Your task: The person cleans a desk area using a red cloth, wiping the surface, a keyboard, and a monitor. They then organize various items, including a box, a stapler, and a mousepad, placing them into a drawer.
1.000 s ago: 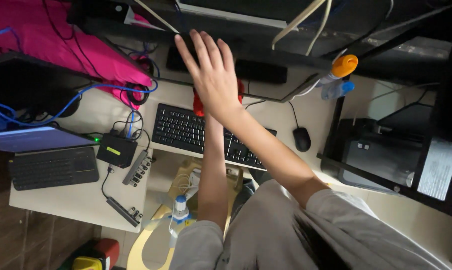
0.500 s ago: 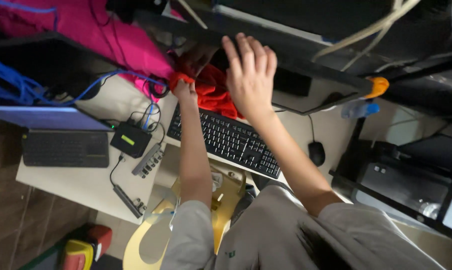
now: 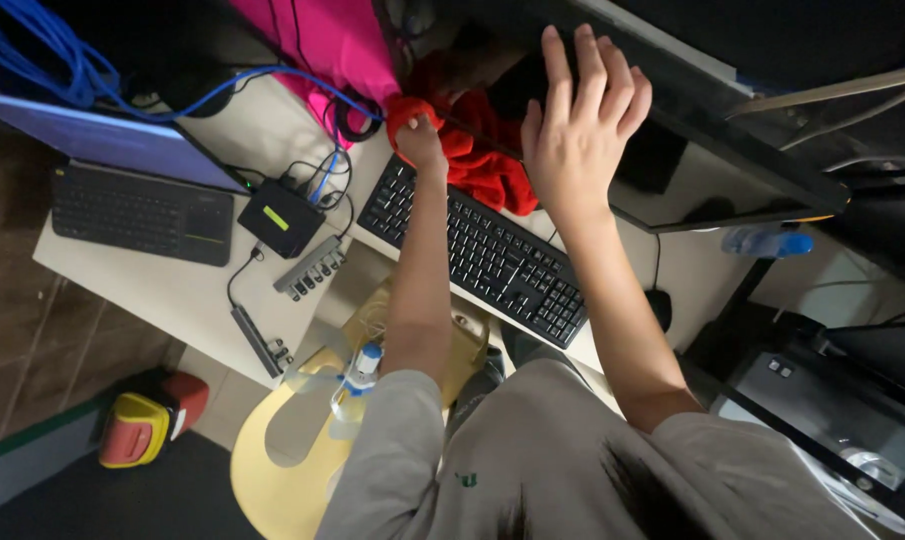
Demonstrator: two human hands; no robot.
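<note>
Left hand [image 3: 419,143] grips crumpled (soft) red cloth [image 3: 482,160].

The red cloth [image 3: 477,160] lay crumpled and bunched on the desk, just behind the top edge of the black keyboard [image 3: 482,255]. Its left end was gathered up into a tight wad, the rest spread in loose folds.

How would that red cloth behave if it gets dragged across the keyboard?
The red cloth is bunched in soft folds, so it is probably floppy and light. Gripped by the left hand, it would likely trail, perhaps snagging on the keyboard keys.
</note>
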